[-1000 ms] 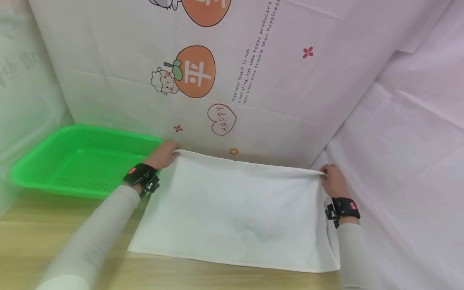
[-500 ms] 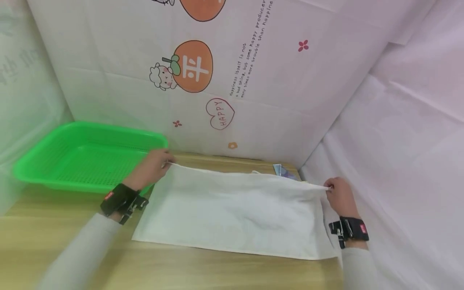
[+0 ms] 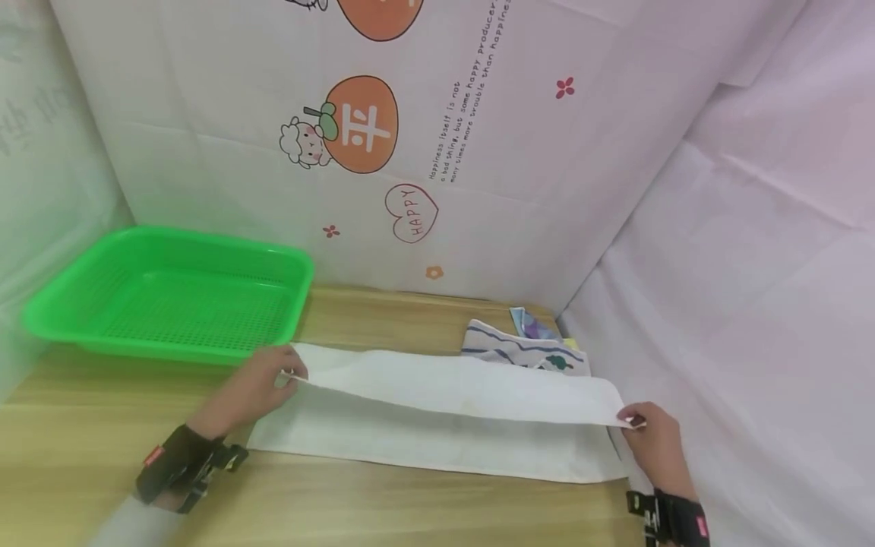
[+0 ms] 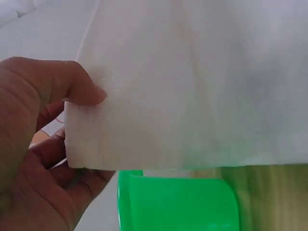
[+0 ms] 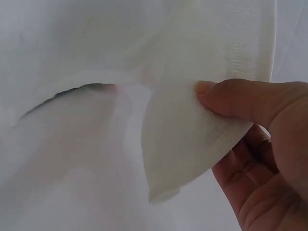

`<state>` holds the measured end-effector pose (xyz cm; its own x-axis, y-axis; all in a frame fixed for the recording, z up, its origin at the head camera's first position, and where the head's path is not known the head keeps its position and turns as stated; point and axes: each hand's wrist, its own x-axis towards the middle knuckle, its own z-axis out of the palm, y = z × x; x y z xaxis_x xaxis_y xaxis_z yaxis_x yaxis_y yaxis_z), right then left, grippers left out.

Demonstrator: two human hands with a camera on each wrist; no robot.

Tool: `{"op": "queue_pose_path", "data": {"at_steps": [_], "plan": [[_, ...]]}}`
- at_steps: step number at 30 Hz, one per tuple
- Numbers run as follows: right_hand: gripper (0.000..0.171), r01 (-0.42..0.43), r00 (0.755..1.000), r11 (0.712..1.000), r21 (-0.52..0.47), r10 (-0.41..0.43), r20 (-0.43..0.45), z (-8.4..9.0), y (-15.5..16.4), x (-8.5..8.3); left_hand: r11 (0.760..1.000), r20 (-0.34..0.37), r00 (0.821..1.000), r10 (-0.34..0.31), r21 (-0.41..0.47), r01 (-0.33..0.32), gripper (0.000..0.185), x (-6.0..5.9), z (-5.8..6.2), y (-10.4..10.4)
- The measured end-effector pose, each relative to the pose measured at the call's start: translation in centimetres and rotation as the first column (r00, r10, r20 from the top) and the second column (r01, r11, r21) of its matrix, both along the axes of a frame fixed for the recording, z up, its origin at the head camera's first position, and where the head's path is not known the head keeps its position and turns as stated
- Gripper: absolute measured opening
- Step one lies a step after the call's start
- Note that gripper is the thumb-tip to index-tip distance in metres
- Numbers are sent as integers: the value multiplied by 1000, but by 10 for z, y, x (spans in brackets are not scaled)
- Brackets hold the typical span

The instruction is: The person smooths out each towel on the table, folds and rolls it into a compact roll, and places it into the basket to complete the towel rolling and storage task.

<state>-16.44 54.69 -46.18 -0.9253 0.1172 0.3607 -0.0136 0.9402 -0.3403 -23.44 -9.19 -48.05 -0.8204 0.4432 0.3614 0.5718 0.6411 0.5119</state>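
Observation:
A white cloth (image 3: pixel 451 387) spans between my hands in the head view, its far half raised and folding over toward me above the near half, which lies on the table. My left hand (image 3: pixel 256 387) pinches one corner of the raised edge between thumb and fingers; the left wrist view shows the thumb (image 4: pixel 86 89) pressed on that corner. At the other end my right hand (image 3: pixel 656 444) pinches the opposite corner. In the right wrist view the cloth's tip (image 5: pixel 166 178) hangs below the right thumb (image 5: pixel 231 98).
A green plastic basket (image 3: pixel 171 351) stands at the back left. Behind the cloth lie a striped cloth (image 3: pixel 495 346) with a green print and a blue-purple piece of fabric (image 3: pixel 532 327). White printed sheets (image 3: pixel 478 251) wall the wooden table (image 3: pixel 383 509) at the back and sides.
Both hands have drawn the cloth's far edge toward me and down, folding it over. The striped cloth and blue-purple fabric behind it have come into view.

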Motion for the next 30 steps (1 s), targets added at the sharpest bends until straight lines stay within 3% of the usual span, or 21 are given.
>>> {"op": "queue_pose_path", "data": {"at_steps": [3, 6, 9, 12, 15, 19, 22, 26, 28, 30], "plan": [[27, 35, 997, 999, -11, -36, -69, -17, -4, 15, 1000, -34, 999, 1, 3, -1, 25, 15, -12, -3], [28, 68, 995, 998, -15, -69, -75, -35, -6, 26, 1000, -43, 999, 13, -26, -15, 25, 24, -26, -6], [28, 61, 998, 998, -24, -61, 35, -55, -4, 29, 998, -7, 1000, 21, -53, -22, 22, 26, -42, -9], [26, 62, 978, 996, -63, -48, 204, -70, -1, 29, 998, 17, 1000, 23, -59, -22, 20, 28, -54, -12], [25, 96, 960, 991, -92, -67, 273, -71, 0, 32, 999, -8, 1000, 27, -44, -28, 22, 33, -52, -15], [24, 144, 970, 985, -98, -121, 209, -60, 3, 40, 999, -55, 998, 41, -21, -42, 27, 41, -43, -13], [23, 135, 957, 987, -92, -106, 271, -61, 4, 43, 999, 29, 999, 34, -36, -33, 26, 44, -44, -13], [18, 73, 897, 992, -101, -21, 442, -63, 0, 45, 998, 169, 984, 52, -55, -44, 28, 49, -48, -14], [16, 61, 870, 993, -102, -2, 493, -59, -3, 44, 997, 168, 984, 61, -51, -53, 31, 48, -49, -11], [17, 39, 876, 994, -100, 14, 483, -53, -3, 40, 997, 143, 988, 64, -51, -58, 30, 44, -49, -5]]}}
